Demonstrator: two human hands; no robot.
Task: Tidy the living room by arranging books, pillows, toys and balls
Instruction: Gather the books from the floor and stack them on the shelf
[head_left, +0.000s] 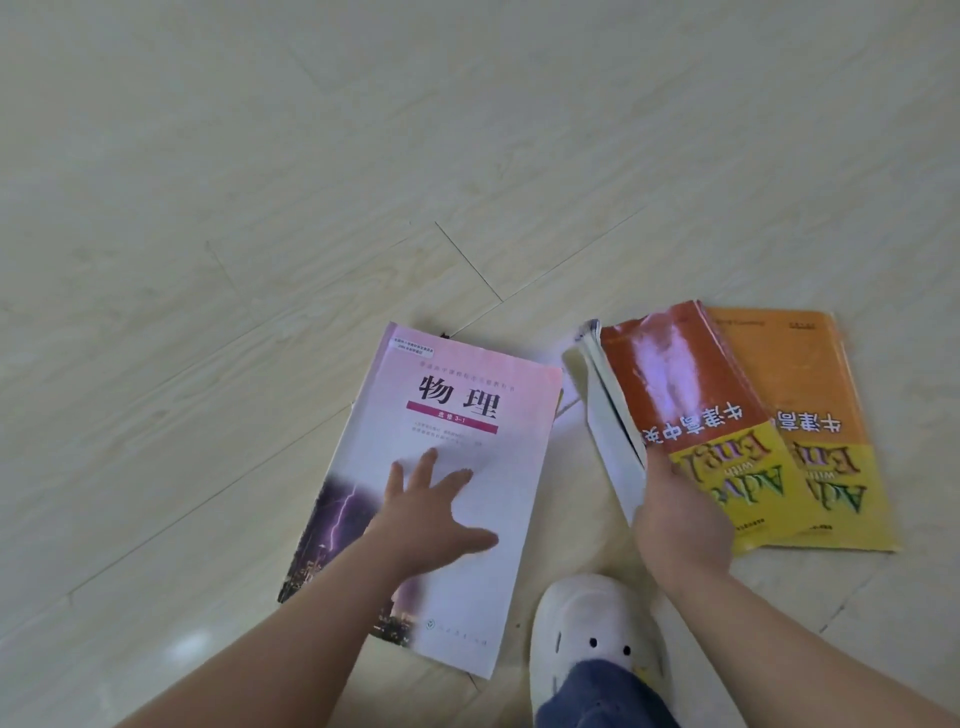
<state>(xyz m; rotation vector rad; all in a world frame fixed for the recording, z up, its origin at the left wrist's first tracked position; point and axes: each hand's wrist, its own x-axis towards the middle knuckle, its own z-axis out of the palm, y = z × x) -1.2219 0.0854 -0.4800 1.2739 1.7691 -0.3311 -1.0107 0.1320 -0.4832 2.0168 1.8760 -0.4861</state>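
Observation:
A pink and purple physics textbook (467, 415) lies flat on the pale floor. My left hand (431, 512) rests on its cover with fingers spread. To its right, my right hand (680, 525) grips the near edge of a red and yellow English book (685, 384), whose left side is lifted off the floor so its white pages show. An orange and yellow English book (821, 415) lies flat under and to the right of the red one.
Light wood-look floor (260, 208) fills the view beyond the books. My foot in a white slipper (587, 629) stands between the two arms, just below the books.

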